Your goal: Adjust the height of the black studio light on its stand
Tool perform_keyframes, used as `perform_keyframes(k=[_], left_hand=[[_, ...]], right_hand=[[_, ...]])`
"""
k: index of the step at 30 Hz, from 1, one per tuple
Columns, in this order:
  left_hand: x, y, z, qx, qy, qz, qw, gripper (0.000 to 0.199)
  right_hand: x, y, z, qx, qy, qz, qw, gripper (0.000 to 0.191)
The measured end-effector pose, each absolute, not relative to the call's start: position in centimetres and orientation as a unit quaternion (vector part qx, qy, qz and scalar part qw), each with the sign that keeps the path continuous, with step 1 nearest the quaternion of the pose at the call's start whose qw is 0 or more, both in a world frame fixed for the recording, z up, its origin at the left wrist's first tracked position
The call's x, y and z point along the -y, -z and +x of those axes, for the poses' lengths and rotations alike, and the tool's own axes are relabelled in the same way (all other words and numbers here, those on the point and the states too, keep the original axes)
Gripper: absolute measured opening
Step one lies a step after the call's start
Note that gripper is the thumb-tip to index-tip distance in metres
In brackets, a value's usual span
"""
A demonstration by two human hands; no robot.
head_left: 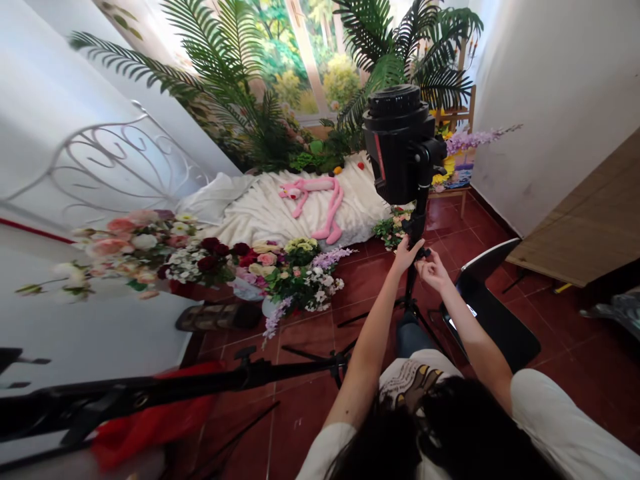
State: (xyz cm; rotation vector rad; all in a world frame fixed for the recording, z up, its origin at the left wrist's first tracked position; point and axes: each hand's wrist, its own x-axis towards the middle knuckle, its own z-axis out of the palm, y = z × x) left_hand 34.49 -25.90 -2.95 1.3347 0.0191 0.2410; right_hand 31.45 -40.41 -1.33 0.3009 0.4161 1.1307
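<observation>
Left hand [406, 257] open, fingers [417, 245] spread just beside the light stand [411, 287]; right hand [433, 272] fingers [420, 265] pinching its black knob [424, 253]. Pole runs upright under the studio light [399, 143], flowers [295, 283] left, open red floor tiles [463, 243] right, up to the black chair [493, 327].

light: bright, even | brightest: painted backdrop [295, 53], upper middle | glare: white wall [60, 87], upper left, washed out | shadows: soft | edges: wide-angle bending
</observation>
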Motion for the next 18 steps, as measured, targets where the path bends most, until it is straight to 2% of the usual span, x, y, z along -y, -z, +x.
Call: perform_keyframes(k=[3,5,7,10,13,15,18], left_hand=[[25.9,3.3,34.8,-0.004,-0.117,0.618,0.778,0.043],[25.9,3.5,35.0,0.0,-0.118,0.618,0.778,0.044],[25.9,3.7,35.2,0.008,-0.12,0.614,0.78,0.047],[25.9,3.8,35.3,0.021,-0.127,0.609,0.783,0.051],[26.0,3.9,35.2,0.02,-0.136,0.62,0.773,0.051],[26.0,4.0,35.1,0.016,-0.147,0.629,0.764,0.049],[26.1,4.2,35.1,0.019,-0.149,0.621,0.769,0.048]], right_hand=[[40.1,0.9,31.5,-0.192,-0.505,0.072,0.839,0.033],[39.7,0.3,31.6,-0.161,-0.435,-0.114,0.879,0.034],[39.4,-0.4,31.7,-0.116,-0.313,-0.349,0.876,0.04],[39.8,-1.5,31.4,-0.05,-0.118,-0.599,0.791,0.049],[40.7,-2.2,30.4,0.104,0.015,-0.781,0.615,0.031],[41.0,-2.4,29.7,0.232,0.027,-0.833,0.502,0.012],[40.7,-2.4,29.1,0.299,0.053,-0.828,0.471,0.004]])
